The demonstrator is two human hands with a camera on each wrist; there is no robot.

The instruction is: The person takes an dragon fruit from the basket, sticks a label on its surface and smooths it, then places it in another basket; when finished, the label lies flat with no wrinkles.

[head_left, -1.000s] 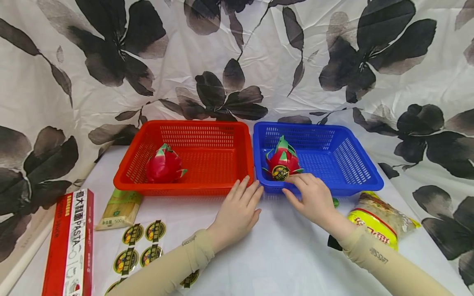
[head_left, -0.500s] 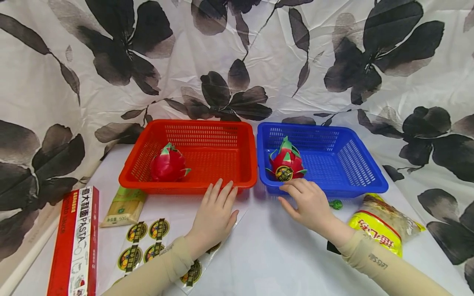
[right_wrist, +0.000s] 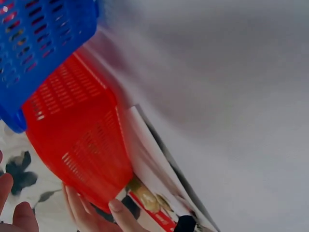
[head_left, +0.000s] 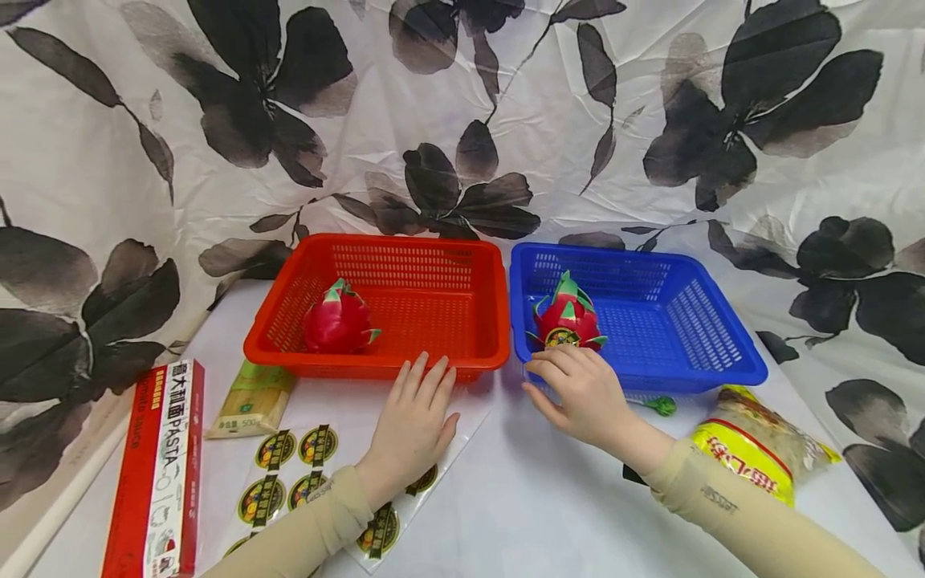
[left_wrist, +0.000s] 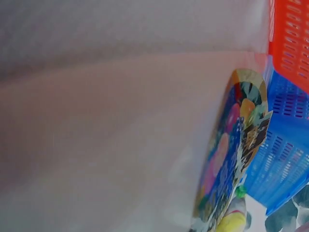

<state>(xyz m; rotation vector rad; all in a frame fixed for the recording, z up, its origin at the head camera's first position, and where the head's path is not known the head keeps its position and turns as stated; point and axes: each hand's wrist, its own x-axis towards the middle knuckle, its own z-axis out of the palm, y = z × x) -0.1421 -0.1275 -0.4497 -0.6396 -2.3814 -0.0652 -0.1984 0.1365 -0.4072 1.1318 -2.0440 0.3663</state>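
The stickered dragon fruit (head_left: 568, 315) sits inside the blue basket (head_left: 639, 325), near-left corner (its sticker (head_left: 561, 337) partly hidden by your right hand (head_left: 581, 399)). That hand, loosely bent, seemingly holds nothing at the basket's front rim; your left hand (head_left: 413, 421), fingers extended and free, lies left of it. A fingertip snagging the sticker could peel it.

Left hand (head_left: 412, 425) and right hand (head_left: 578, 397) are bare. Left sleeve (head_left: 307, 530) and right sleeve (head_left: 766, 526) are pale beige, close-fitting and plain, wrinkled at the cuffs. Dark lettering (head_left: 719, 498) is printed near the right cuff, too blurred to read; similar marks show on the left.
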